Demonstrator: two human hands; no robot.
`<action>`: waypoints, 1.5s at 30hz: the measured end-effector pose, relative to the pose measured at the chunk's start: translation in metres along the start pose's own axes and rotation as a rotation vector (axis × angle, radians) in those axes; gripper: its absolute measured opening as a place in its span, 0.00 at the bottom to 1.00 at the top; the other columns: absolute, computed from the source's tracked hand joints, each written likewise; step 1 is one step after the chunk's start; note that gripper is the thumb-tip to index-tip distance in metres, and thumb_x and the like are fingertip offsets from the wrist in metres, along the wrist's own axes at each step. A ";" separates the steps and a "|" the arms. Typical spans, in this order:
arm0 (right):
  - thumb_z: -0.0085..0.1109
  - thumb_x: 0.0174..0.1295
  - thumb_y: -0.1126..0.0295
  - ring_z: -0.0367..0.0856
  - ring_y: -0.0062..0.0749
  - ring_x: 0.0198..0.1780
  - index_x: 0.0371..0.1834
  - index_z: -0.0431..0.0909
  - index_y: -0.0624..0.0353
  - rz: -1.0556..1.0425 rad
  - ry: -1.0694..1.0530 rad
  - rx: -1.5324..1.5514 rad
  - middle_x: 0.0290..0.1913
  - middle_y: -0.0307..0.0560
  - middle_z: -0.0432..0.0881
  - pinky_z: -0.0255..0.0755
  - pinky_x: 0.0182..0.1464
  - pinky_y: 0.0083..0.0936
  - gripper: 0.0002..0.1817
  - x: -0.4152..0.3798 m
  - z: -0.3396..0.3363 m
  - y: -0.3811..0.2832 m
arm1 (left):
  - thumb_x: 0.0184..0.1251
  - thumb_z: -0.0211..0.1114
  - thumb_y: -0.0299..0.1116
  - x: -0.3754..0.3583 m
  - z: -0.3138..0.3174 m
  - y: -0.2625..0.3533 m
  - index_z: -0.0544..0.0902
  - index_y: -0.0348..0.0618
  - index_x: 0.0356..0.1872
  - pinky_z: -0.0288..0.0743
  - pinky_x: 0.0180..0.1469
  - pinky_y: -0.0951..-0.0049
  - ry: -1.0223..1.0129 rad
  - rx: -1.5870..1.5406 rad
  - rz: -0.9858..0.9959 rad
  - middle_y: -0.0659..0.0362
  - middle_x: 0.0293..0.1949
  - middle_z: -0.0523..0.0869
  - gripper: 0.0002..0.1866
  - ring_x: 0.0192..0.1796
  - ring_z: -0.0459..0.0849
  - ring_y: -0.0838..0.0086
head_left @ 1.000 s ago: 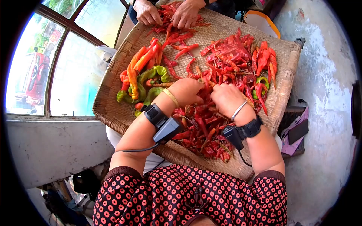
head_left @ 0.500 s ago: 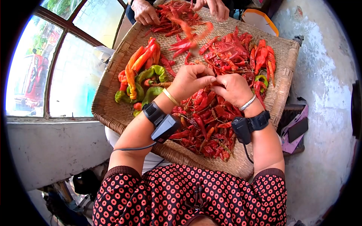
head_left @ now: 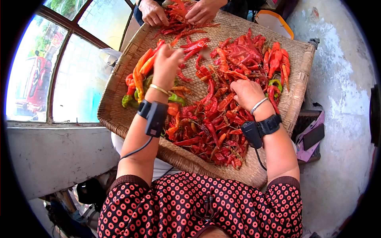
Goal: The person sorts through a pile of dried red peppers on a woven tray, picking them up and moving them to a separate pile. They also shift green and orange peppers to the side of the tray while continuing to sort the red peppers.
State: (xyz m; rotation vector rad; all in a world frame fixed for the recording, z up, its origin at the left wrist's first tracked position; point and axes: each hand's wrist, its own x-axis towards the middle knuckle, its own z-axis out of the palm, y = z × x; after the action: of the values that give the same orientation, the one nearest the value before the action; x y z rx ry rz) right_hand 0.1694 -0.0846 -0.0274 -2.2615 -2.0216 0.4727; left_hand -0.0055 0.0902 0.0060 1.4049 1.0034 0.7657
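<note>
Raised over the left of the woven tray (head_left: 115, 115), my left hand (head_left: 166, 65) is blurred, its fingers apart with nothing visible in them. Just beyond and beside it lie orange and yellow peppers (head_left: 139, 79), with a green pepper (head_left: 176, 99) partly under the wrist. My right hand (head_left: 248, 94) rests at the middle of the tray with curled fingers, right at the heap of dried red chillies (head_left: 216, 131). Its fingertips are hidden among the chillies, and I cannot tell what they hold. An orange-red chilli (head_left: 237, 74) lies just beyond its knuckles.
Across the tray, another person's two hands (head_left: 204, 11) work at a smaller pile of red chillies (head_left: 176, 18). Bright red peppers (head_left: 278, 61) and a green one (head_left: 274, 82) lie near the tray's right rim. A window (head_left: 75, 75) stands to the left, a wall (head_left: 341, 99) to the right.
My hands were together over the heap and have parted: the left swung up and left, the right stayed near and lowered slightly. The other person's right-side hand moved inward onto their pile.
</note>
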 end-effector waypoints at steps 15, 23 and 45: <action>0.59 0.46 0.72 0.76 0.45 0.34 0.24 0.74 0.59 -0.252 0.391 0.253 0.29 0.50 0.74 0.71 0.37 0.35 0.04 -0.003 -0.011 0.000 | 0.56 0.65 0.30 -0.042 0.045 -0.027 0.81 0.38 0.41 0.75 0.35 0.74 -0.808 0.647 0.393 0.56 0.28 0.84 0.12 0.30 0.81 0.77; 0.58 0.52 0.66 0.78 0.45 0.33 0.29 0.77 0.57 -0.068 0.476 0.479 0.32 0.49 0.79 0.72 0.36 0.36 0.07 -0.003 -0.020 -0.002 | 0.59 0.63 0.33 -0.032 0.029 -0.007 0.82 0.38 0.38 0.69 0.23 0.79 -0.791 0.658 0.293 0.61 0.20 0.80 0.11 0.20 0.75 0.84; 0.52 0.50 0.73 0.79 0.46 0.35 0.32 0.76 0.54 -0.358 0.049 0.092 0.29 0.49 0.79 0.73 0.37 0.40 0.06 -0.002 0.015 -0.031 | 0.52 0.60 0.43 -0.034 0.037 -0.030 0.83 0.45 0.28 0.74 0.35 0.60 -0.786 1.327 0.331 0.50 0.26 0.82 0.13 0.32 0.81 0.55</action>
State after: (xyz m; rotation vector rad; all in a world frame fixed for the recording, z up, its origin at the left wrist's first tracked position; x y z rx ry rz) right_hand 0.1355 -0.0843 -0.0331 -1.7856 -2.2602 0.4611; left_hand 0.0100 0.0415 -0.0233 2.7327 0.5795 -0.4329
